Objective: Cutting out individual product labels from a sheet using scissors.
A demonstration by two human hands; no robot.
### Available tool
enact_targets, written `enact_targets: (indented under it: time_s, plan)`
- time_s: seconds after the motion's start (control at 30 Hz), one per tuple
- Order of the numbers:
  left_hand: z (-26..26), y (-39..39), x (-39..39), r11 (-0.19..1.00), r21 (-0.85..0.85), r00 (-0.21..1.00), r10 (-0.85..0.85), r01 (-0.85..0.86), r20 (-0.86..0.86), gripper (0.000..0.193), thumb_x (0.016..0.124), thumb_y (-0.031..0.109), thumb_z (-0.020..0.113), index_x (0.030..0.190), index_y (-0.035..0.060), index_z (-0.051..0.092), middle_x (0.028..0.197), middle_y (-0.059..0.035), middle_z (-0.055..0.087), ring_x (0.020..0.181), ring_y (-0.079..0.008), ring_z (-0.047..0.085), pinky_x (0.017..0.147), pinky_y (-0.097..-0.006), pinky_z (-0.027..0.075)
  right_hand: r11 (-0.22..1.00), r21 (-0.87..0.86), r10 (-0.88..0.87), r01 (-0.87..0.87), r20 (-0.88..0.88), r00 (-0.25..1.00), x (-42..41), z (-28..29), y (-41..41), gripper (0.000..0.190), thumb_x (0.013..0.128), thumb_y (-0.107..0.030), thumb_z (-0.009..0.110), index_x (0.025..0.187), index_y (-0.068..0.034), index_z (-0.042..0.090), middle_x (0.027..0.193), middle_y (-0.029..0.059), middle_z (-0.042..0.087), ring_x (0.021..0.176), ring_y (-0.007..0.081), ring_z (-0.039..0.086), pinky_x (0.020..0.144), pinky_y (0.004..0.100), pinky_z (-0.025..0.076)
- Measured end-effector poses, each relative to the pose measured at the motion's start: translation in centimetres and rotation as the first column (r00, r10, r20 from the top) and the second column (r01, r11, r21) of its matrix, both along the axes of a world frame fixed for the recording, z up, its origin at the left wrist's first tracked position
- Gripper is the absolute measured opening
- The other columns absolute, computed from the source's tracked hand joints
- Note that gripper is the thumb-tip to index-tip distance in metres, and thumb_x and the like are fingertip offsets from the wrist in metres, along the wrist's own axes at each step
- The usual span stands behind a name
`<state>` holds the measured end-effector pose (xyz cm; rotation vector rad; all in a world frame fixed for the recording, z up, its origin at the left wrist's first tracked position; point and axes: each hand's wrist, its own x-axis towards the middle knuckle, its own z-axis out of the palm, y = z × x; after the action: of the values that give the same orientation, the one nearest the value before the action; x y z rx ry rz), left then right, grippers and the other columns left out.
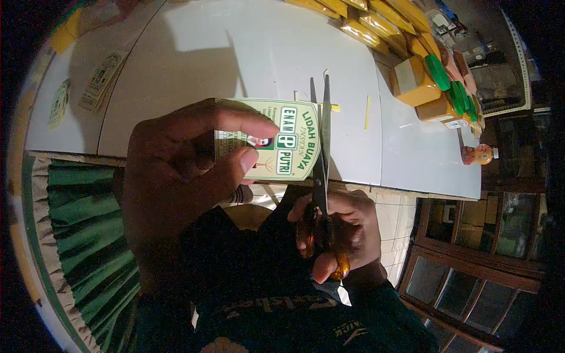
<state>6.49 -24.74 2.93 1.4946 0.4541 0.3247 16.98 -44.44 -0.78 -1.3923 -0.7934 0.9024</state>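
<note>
My left hand (185,154) pinches a pale green printed paper label (304,141) between thumb and fingers, above the table's front edge. The label lies sideways and bears green writing and a small picture, partly covered by my fingers. My right hand (348,234) grips a pair of scissors (325,150) by amber plastic handles. Their metal blades point away from me and stand slightly apart, along the label's curved right end. Whether the paper sits between the blades cannot be made out.
Yellow paper offcuts (367,113) lie on the white tabletop (282,53). More labels (100,81) lie at left. Plastic jars with green lids (417,81), filled yellow packets (366,33) and a small bottle (477,154) stand at right. A green pleated curtain (84,247) hangs below the table.
</note>
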Motion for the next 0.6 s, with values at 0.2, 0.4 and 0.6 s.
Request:
enact_targets:
  time_s: [0.2,0.4,0.6]
  plan:
    - [-0.3,0.5,-0.3,0.995,0.103,1.0,-0.014,0.012,0.017,0.027,0.07,0.015,0.062,0.091,-0.0013,0.063,0.09,-0.0127,0.065,0.084,-0.02,0.063,0.079,-0.0322,0.049,0.994,-0.102,0.042,-0.049,-0.067,0.997,0.2,0.5,-0.2,0.084,0.04,-0.052,0.084,0.093,0.008,0.059,0.063,0.0068,0.06,0.054,0.011,0.058,0.047,0.0201,0.041]
    - [0.4,0.2,-0.2,1.0,-0.024,1.0,0.011,-0.012,-0.017,0.029,0.067,0.017,0.064,0.089,-0.001,0.064,0.088,-0.0111,0.064,0.083,-0.0198,0.062,0.077,-0.0308,0.048,0.992,-0.124,-0.005,-0.005,-0.083,0.997,-0.1,0.9,-0.3,0.084,0.038,-0.052,0.084,0.091,0.008,0.059,0.061,0.006,0.06,0.053,0.0101,0.057,0.046,0.0193,0.039]
    - [-0.6,0.7,-0.3,0.992,0.105,0.985,-0.087,0.072,0.152,0.025,0.073,-0.007,0.056,0.096,-0.0036,0.064,0.088,-0.0107,0.065,0.078,-0.0107,0.062,0.067,-0.0208,0.049,0.996,-0.084,0.03,-0.033,-0.039,0.999,0.1,0.4,-0.6,0.082,0.038,-0.051,0.083,0.089,0.008,0.06,0.061,0.0058,0.061,0.052,0.0098,0.057,0.045,0.0195,0.039]
